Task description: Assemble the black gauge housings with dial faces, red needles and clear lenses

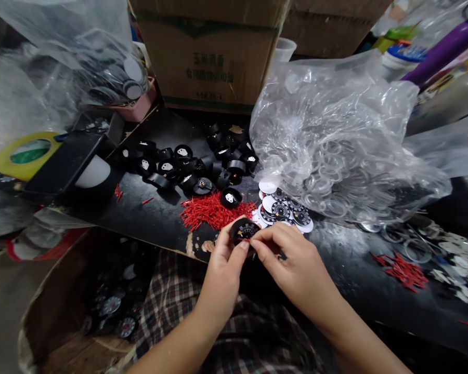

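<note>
My left hand (223,265) is closed around a black round gauge housing (245,227), which has a dark printed dial in it. Thumb and forefinger of my right hand (294,254) pinch together at the dial's lower edge, where a bit of a red pointer (248,240) shows at the fingertips. Just beyond lies a heap of red pointers (203,210), with one black cup (231,197) resting on it. To the right of the heap is a pile of printed dial discs (281,209), some face up in black, some white.
Several black housings (167,166) cover the table's middle. A clear bag of transparent rings (335,166) lies at right, near more red pointers (401,271) and white pieces (458,259). A carton (206,62) stands behind. Finished-looking gauges (111,305) lie in a bin at lower left.
</note>
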`<action>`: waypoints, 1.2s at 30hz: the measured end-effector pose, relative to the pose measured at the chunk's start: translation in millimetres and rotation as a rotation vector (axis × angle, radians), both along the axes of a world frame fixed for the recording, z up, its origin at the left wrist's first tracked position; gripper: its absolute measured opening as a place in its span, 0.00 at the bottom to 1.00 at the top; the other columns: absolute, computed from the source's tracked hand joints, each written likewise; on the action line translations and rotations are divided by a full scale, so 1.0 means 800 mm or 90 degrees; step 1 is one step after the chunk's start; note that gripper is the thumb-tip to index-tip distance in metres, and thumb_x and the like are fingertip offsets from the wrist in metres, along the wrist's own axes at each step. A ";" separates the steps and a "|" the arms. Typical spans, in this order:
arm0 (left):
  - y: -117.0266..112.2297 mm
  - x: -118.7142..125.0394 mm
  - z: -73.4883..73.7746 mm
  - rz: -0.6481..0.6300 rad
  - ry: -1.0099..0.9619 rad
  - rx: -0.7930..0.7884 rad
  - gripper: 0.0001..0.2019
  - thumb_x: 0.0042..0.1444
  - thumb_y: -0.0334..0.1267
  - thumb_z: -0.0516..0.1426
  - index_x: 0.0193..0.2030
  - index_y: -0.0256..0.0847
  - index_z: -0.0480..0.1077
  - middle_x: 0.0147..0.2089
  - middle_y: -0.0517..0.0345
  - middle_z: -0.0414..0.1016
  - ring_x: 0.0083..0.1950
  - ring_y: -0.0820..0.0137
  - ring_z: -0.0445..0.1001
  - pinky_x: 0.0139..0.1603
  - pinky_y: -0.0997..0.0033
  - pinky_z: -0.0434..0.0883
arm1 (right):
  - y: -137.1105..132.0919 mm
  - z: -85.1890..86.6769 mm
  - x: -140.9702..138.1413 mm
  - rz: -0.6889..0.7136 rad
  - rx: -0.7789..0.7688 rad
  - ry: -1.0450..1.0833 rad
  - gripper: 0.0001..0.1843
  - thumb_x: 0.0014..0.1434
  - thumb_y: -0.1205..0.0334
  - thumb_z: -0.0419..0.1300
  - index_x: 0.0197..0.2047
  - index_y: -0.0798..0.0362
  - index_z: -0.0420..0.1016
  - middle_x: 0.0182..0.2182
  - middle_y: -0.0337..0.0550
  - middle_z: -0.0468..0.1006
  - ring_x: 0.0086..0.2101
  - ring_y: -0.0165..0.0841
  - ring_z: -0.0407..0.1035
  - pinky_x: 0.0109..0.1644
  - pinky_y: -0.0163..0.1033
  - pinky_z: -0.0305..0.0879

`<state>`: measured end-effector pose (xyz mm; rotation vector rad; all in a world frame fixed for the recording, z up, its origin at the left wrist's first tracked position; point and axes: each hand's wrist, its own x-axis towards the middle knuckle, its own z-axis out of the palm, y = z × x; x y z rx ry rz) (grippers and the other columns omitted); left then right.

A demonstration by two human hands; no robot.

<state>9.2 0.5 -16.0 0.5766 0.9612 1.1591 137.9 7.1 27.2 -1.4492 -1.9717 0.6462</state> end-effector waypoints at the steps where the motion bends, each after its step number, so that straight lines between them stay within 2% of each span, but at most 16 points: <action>1: -0.001 0.000 -0.001 -0.008 0.018 0.019 0.12 0.59 0.38 0.57 0.50 0.52 0.70 0.51 0.64 0.74 0.55 0.70 0.71 0.59 0.70 0.65 | 0.000 0.001 0.000 -0.002 -0.003 -0.007 0.06 0.63 0.65 0.55 0.33 0.51 0.70 0.29 0.37 0.73 0.31 0.32 0.65 0.40 0.40 0.56; 6: -0.004 -0.005 0.006 -0.048 0.093 0.081 0.13 0.60 0.38 0.56 0.52 0.49 0.68 0.53 0.61 0.73 0.56 0.70 0.70 0.58 0.71 0.65 | 0.002 0.003 0.003 -0.006 -0.035 -0.007 0.06 0.63 0.66 0.55 0.33 0.51 0.69 0.28 0.36 0.72 0.30 0.31 0.65 0.38 0.39 0.57; 11: -0.003 -0.011 0.015 -0.047 0.194 0.109 0.10 0.58 0.37 0.56 0.47 0.44 0.68 0.46 0.59 0.77 0.48 0.70 0.75 0.52 0.70 0.69 | -0.001 0.006 0.002 -0.003 -0.049 -0.024 0.08 0.63 0.67 0.55 0.31 0.51 0.68 0.27 0.36 0.73 0.30 0.31 0.65 0.38 0.39 0.57; 14: -0.005 -0.014 0.016 -0.041 0.281 0.128 0.10 0.57 0.34 0.56 0.46 0.44 0.69 0.43 0.60 0.78 0.45 0.69 0.76 0.49 0.68 0.70 | -0.006 0.005 -0.002 -0.004 -0.061 -0.031 0.09 0.63 0.67 0.55 0.29 0.52 0.67 0.27 0.37 0.72 0.31 0.32 0.65 0.38 0.39 0.56; 17: -0.007 -0.017 0.017 -0.040 0.317 0.141 0.13 0.55 0.31 0.56 0.47 0.47 0.70 0.45 0.61 0.79 0.46 0.67 0.76 0.51 0.65 0.69 | -0.009 0.004 -0.005 -0.009 -0.075 -0.026 0.10 0.63 0.67 0.55 0.28 0.52 0.65 0.26 0.37 0.72 0.30 0.31 0.65 0.37 0.38 0.56; 19: -0.005 -0.018 0.017 -0.040 0.288 0.115 0.12 0.55 0.32 0.57 0.46 0.47 0.72 0.46 0.60 0.79 0.46 0.65 0.76 0.52 0.64 0.69 | -0.010 0.004 -0.005 -0.016 -0.082 -0.021 0.11 0.62 0.67 0.55 0.27 0.52 0.65 0.25 0.36 0.71 0.29 0.31 0.64 0.36 0.38 0.56; 22: 0.000 -0.020 0.016 -0.069 0.153 0.033 0.11 0.55 0.36 0.59 0.45 0.45 0.74 0.47 0.57 0.79 0.49 0.62 0.75 0.53 0.63 0.69 | -0.006 0.004 -0.002 -0.008 -0.076 -0.016 0.13 0.60 0.67 0.57 0.25 0.52 0.63 0.23 0.35 0.69 0.26 0.30 0.63 0.34 0.38 0.55; 25: 0.004 -0.022 0.014 -0.105 0.027 -0.032 0.17 0.54 0.38 0.61 0.51 0.46 0.72 0.53 0.55 0.77 0.55 0.61 0.73 0.56 0.62 0.69 | 0.000 0.004 0.002 0.017 -0.014 -0.033 0.04 0.61 0.68 0.56 0.33 0.53 0.70 0.28 0.38 0.72 0.31 0.31 0.66 0.38 0.39 0.56; 27: 0.004 -0.023 0.014 -0.119 0.020 -0.033 0.20 0.54 0.39 0.61 0.55 0.47 0.71 0.56 0.55 0.75 0.59 0.60 0.70 0.59 0.62 0.67 | 0.003 0.002 0.004 0.035 0.041 -0.076 0.05 0.61 0.69 0.55 0.40 0.54 0.71 0.32 0.41 0.74 0.34 0.33 0.66 0.41 0.41 0.56; 28: 0.003 -0.023 0.014 -0.124 0.034 -0.025 0.20 0.54 0.40 0.61 0.55 0.48 0.71 0.57 0.55 0.74 0.61 0.60 0.68 0.61 0.62 0.65 | 0.005 0.001 0.005 0.043 0.065 -0.104 0.05 0.61 0.69 0.55 0.40 0.55 0.71 0.32 0.42 0.74 0.35 0.34 0.66 0.41 0.42 0.55; 32: -0.001 -0.018 0.016 -0.112 0.065 -0.038 0.20 0.55 0.44 0.60 0.55 0.51 0.72 0.60 0.59 0.71 0.66 0.60 0.61 0.67 0.61 0.58 | 0.008 0.001 0.001 0.053 0.101 -0.195 0.05 0.60 0.70 0.54 0.32 0.55 0.69 0.28 0.42 0.72 0.32 0.34 0.65 0.39 0.43 0.54; 36: -0.008 -0.007 0.011 -0.061 -0.043 -0.181 0.20 0.52 0.49 0.61 0.52 0.50 0.74 0.59 0.55 0.73 0.64 0.54 0.65 0.63 0.54 0.65 | 0.008 0.007 -0.007 -0.015 0.053 -0.159 0.07 0.57 0.70 0.54 0.28 0.54 0.67 0.25 0.39 0.71 0.28 0.31 0.63 0.38 0.41 0.55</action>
